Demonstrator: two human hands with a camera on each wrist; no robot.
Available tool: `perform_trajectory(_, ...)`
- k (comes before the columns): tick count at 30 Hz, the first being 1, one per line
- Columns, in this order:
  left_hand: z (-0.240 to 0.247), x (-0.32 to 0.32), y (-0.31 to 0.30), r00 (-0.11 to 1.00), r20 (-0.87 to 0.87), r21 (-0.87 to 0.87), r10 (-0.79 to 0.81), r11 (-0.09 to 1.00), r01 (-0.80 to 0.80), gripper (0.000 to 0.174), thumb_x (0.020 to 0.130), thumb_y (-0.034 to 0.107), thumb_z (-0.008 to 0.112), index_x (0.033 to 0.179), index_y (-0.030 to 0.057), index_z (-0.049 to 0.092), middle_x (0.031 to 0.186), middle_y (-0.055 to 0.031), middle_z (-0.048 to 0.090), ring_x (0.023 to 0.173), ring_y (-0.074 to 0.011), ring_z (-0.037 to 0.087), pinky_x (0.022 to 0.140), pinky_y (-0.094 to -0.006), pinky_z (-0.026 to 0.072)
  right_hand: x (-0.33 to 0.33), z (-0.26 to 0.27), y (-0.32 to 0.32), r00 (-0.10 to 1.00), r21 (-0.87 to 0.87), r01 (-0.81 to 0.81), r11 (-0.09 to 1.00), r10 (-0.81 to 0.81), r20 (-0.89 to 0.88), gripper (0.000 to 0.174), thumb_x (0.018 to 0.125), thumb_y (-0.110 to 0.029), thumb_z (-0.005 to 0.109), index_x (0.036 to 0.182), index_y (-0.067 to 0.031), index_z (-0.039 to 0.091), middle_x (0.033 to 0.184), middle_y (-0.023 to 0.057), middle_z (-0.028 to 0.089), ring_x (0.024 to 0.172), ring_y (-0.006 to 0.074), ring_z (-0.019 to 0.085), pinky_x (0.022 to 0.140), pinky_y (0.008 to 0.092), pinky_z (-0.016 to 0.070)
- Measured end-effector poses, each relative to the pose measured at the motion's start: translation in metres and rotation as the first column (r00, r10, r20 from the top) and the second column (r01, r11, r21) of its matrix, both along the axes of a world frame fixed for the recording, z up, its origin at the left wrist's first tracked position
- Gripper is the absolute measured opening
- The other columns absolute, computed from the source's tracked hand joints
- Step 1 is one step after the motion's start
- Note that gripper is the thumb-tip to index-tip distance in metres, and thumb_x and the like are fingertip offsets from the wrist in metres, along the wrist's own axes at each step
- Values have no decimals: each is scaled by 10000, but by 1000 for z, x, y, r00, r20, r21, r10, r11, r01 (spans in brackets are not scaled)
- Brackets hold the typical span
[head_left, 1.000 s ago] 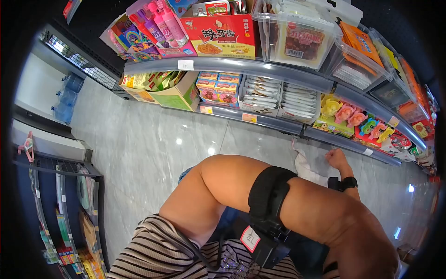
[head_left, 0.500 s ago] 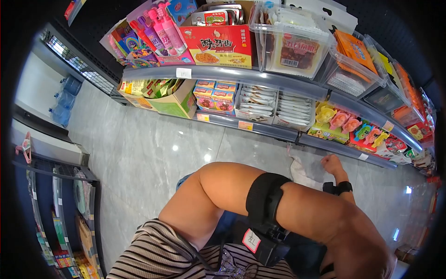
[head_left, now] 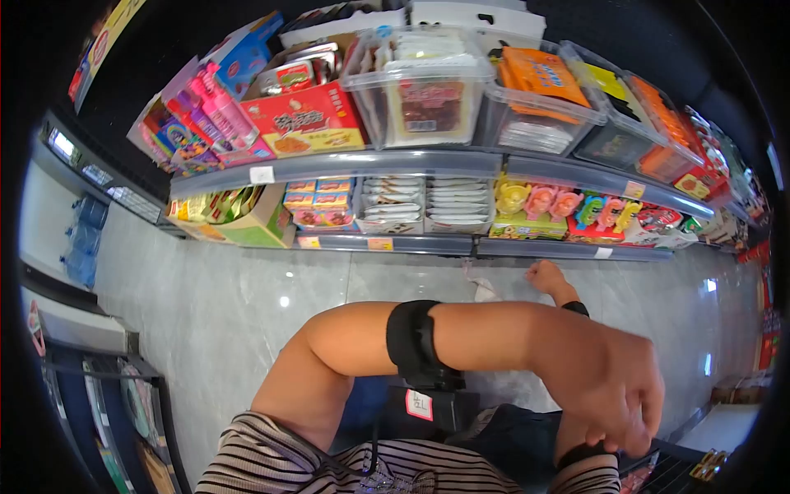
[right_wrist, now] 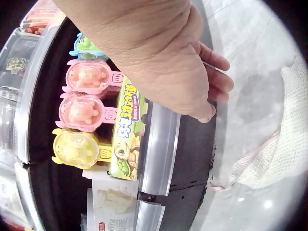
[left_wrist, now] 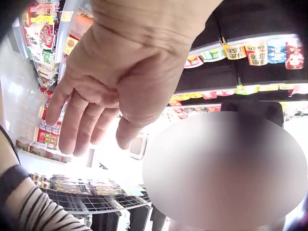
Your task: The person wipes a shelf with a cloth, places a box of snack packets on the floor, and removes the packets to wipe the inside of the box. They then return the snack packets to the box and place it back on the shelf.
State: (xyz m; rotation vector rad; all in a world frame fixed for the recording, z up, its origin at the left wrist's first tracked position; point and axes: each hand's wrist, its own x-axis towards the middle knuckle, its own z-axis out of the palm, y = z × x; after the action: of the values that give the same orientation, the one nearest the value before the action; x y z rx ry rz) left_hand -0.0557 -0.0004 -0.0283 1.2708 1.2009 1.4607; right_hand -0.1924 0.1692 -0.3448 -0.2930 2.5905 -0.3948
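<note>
My left hand (head_left: 617, 387) hangs in the air at the right of the head view, fingers loose and holding nothing. In the left wrist view the left palm (left_wrist: 110, 82) shows with its fingers extended downward. Low by the bottom shelf's front edge is my right hand (head_left: 547, 277), its fingers loosely curled. The right wrist view shows this hand (right_wrist: 168, 62) beside a green box (right_wrist: 126, 130) of candy in pink and yellow animal-shaped holders (right_wrist: 79, 113). On the floor close by lies a white knitted cloth (right_wrist: 269, 149), mostly hidden by the left arm in the head view.
Two shelf tiers (head_left: 329, 167) hold snack boxes and clear plastic bins (head_left: 420, 90). Blue water bottles (head_left: 82, 239) stand at the far left. A dark rack (head_left: 95, 362) is at lower left, and a wire rack (left_wrist: 91, 204) shows in the left wrist view.
The head view has turned right, so the shelves appear further left and lower. My left hand has come into sight at the right, and the left arm covers more of the cloth.
</note>
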Motion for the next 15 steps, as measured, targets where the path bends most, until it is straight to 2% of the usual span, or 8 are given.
perform_trajectory(1, -2, -4, 3, 999, 31, -9, 22, 1000, -21, 211, 811, 142, 549, 950, -16, 569, 787, -80, 611, 722, -123, 574, 649, -237, 453, 0, 1, -1, 1000, -5, 9, 1000, -9, 11, 218, 696, -277, 592, 815, -102, 641, 856, 139, 612, 849, 291, 575, 764, 377, 443)
perform_trajectory(4, -7, -12, 4, 963, 215, -110, 161, 984, -140, 242, 816, 186, 532, 958, -7, 572, 761, -72, 611, 685, -106, 575, 628, -227, 452, 18, 41, -11, 993, -40, 120, 992, -121, -13, 227, 708, -269, 584, 837, -91, 638, 895, 140, 608, 886, 296, 567, 778, 374, 442)
perform_trajectory(7, -5, -19, 5, 937, 207, -232, 281, 945, -232, 260, 816, 200, 536, 976, -3, 566, 755, -69, 611, 640, -93, 573, 606, -219, 452, 29, 62, -9, 982, -57, 186, 981, -188, -31, 230, 710, -267, 584, 843, -88, 637, 905, 141, 606, 894, 298, 564, 781, 374, 441)
perform_trajectory(11, -9, -28, 2, 917, 195, -266, 348, 919, -292, 255, 829, 194, 517, 974, -10, 567, 759, -77, 613, 657, -112, 590, 595, -227, 463, 16, 40, -2, 994, -26, 103, 994, -103, -21, 235, 712, -265, 583, 851, -84, 635, 918, 141, 603, 906, 299, 560, 786, 374, 440)
perform_trajectory(15, -17, -46, -10, 853, 237, -174, 464, 885, -432, 258, 832, 190, 518, 968, -24, 563, 755, -91, 610, 661, -141, 600, 610, -249, 481, 3, 11, -1, 1000, -12, 25, 1000, -26, -17, 239, 713, -262, 583, 860, -80, 634, 932, 142, 600, 917, 301, 556, 791, 374, 439)
